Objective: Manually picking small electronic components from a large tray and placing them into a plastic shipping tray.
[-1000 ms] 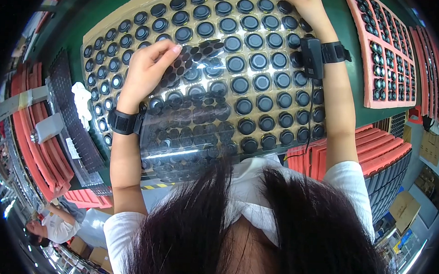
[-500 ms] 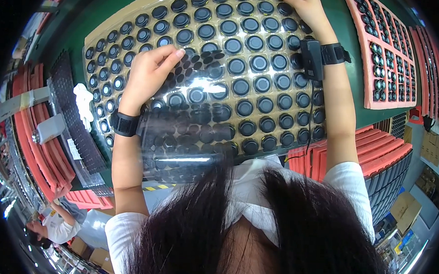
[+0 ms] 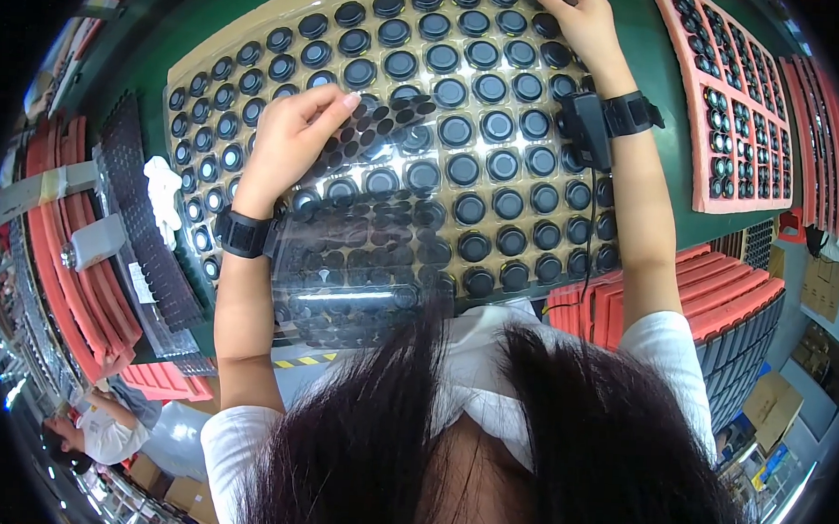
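Head view | pinching clear dotted sheet [image 3: 356,224] at far edge with left hand [image 3: 294,139], draped across near-left part of tray [image 3: 485,187] of black caps [image 3: 507,204] | placed at tray's far right with right hand [image 3: 587,28] (grip partly hidden, cannot tell) | left of tray: white cloth [image 3: 163,199]

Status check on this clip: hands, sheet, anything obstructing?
Left hand pinching dotted clear sheet. Right hand at far edge of round black pieces, grip unclear. Sheet overlaps near-left pieces, partly obscuring them.
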`<state>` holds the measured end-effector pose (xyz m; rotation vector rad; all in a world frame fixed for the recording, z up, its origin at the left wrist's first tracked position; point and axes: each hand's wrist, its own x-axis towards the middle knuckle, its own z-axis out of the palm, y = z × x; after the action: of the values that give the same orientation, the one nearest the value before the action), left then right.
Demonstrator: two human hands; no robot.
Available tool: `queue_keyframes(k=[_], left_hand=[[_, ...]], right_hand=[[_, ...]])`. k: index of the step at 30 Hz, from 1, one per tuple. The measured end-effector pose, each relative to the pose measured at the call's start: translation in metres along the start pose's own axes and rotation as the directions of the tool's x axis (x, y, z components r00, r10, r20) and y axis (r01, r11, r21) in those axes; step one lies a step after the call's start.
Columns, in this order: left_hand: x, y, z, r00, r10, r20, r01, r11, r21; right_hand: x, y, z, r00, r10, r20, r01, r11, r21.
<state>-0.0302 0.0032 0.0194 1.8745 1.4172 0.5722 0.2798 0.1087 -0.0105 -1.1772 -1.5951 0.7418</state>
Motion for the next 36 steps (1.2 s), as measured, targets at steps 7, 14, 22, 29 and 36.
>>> queue_keyframes(k=[7,14,22,29,36], left_hand=[[0.001,0.0,-0.001,1.0,0.014,-0.006,-0.014,1.0,0.005],[0.001,-0.002,0.0,1.0,0.012,0.001,-0.012,0.999,-0.041],[0.0,-0.005,0.0,1.0,0.017,-0.001,-0.017,0.999,-0.03],[0.0,-0.004,0.0,1.0,0.016,-0.001,-0.016,0.999,-0.037],[0.0,-0.002,0.0,1.0,0.027,-0.001,-0.027,0.999,-0.028]], right_hand=[[0.0,0.007,0.0,0.999,0.033,0.029,-0.034,0.998,0.05],[0.001,0.012,0.0,0.998,-0.007,0.054,0.005,0.999,0.04],[0.0,0.008,0.001,0.999,0.012,0.05,-0.015,0.998,0.055],[-0.001,0.006,0.0,0.999,0.012,0.045,-0.013,1.0,0.012],[0.0,0.009,0.0,0.999,0.008,0.037,-0.008,1.0,-0.003]])
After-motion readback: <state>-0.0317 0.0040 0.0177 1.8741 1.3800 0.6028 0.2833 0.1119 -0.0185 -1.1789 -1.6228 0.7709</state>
